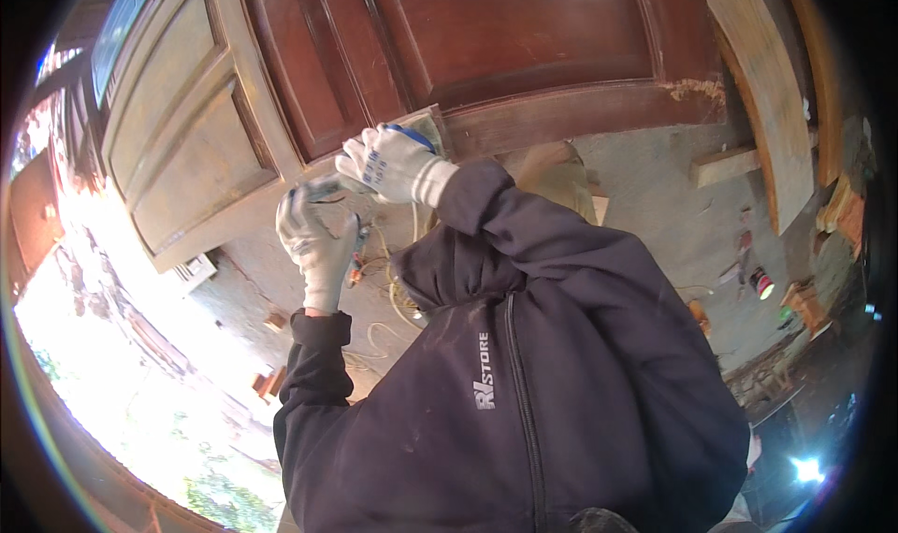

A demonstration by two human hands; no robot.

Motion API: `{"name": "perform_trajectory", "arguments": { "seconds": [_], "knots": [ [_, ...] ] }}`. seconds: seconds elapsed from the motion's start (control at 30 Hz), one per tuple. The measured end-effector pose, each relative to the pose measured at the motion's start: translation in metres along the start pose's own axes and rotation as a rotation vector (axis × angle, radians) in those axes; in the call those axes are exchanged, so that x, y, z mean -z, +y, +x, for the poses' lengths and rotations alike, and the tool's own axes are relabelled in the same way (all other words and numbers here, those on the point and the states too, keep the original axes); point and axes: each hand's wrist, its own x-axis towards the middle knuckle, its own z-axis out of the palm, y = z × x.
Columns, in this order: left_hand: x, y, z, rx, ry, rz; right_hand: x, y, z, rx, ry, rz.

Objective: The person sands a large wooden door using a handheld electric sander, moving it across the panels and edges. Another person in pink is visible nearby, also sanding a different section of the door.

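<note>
Both my hands wear white knit gloves with blue coating, and they are close together at the lower edge of the panelled doors. My right hand [388,164] is closed with its fingers curled down; what it grips is mostly hidden beneath it. A flat greyish piece [428,129] shows just beyond its knuckles, beside the dark red-brown door [514,37]. Lower left, my left hand [318,238] has bent fingers around a blurred grey thing [325,192] between the hands, with the thumb standing apart. Its kind cannot be made out.
A pale, unfinished panelled door [187,168] leans at the left. Long wooden boards [762,84] stand at the right, near a wood block [725,166]. Cable [379,332] and wood scraps [271,383] lie on the concrete floor [645,168]. Bright daylight washes out the left side.
</note>
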Motion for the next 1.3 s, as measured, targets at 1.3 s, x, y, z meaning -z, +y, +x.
{"name": "perform_trajectory", "arguments": {
  "seconds": [1.3],
  "knots": [
    [-0.073,0.275,0.142,-0.560,-0.896,-0.199,0.053,0.110,-0.269,-0.534,0.546,-0.151]
  ]
}}
